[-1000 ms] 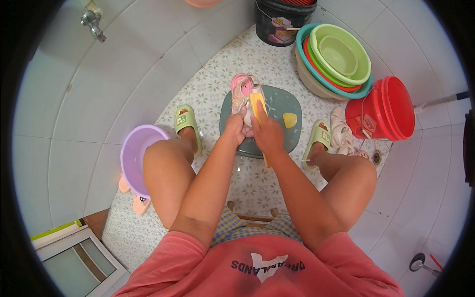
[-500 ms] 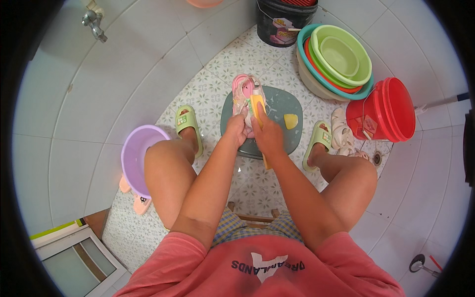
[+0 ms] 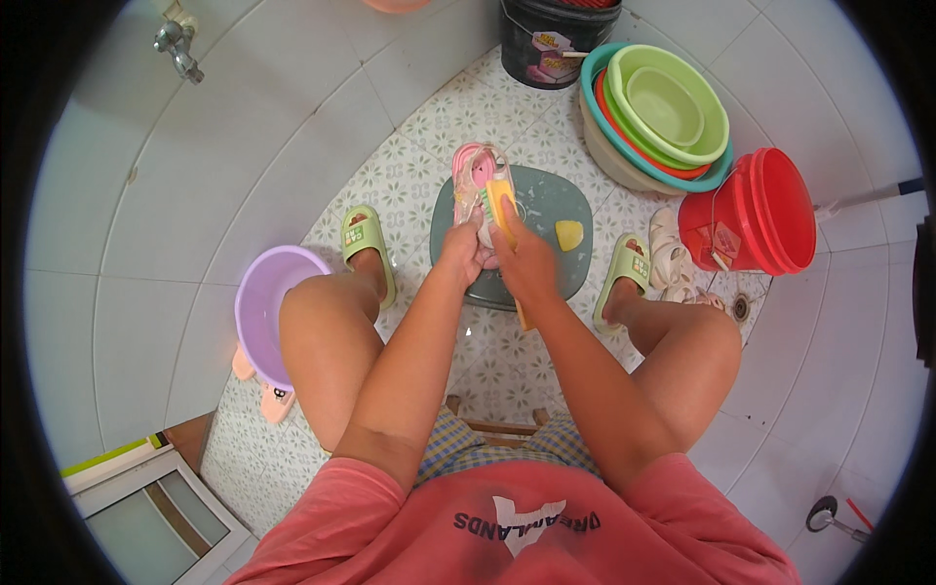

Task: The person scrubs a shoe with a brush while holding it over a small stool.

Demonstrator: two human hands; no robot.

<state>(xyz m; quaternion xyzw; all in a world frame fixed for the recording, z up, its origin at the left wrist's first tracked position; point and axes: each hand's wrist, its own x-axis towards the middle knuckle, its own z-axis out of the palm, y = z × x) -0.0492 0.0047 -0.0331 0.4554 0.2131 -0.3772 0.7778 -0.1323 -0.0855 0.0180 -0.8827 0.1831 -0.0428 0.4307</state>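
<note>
A small pink sandal (image 3: 475, 174) lies on a grey-green flat lid or tray (image 3: 546, 210) on the tiled floor between my feet. My left hand (image 3: 461, 255) grips the near end of the sandal. My right hand (image 3: 522, 265) holds a yellow and green scrub brush (image 3: 501, 201) pressed against the sandal's side. A yellow piece of soap (image 3: 568, 234) rests on the tray to the right of my hands.
A purple basin (image 3: 261, 310) stands at my left knee. Stacked green, red and teal basins (image 3: 663, 117), a red bucket (image 3: 756, 213) and a black bucket (image 3: 551, 39) sit at the back right. White sandals (image 3: 671, 263) lie by my right foot. A tap (image 3: 177, 49) is on the wall.
The brush has shifted slightly along the sandal; my hands stay in nearly the same place over the tray.
</note>
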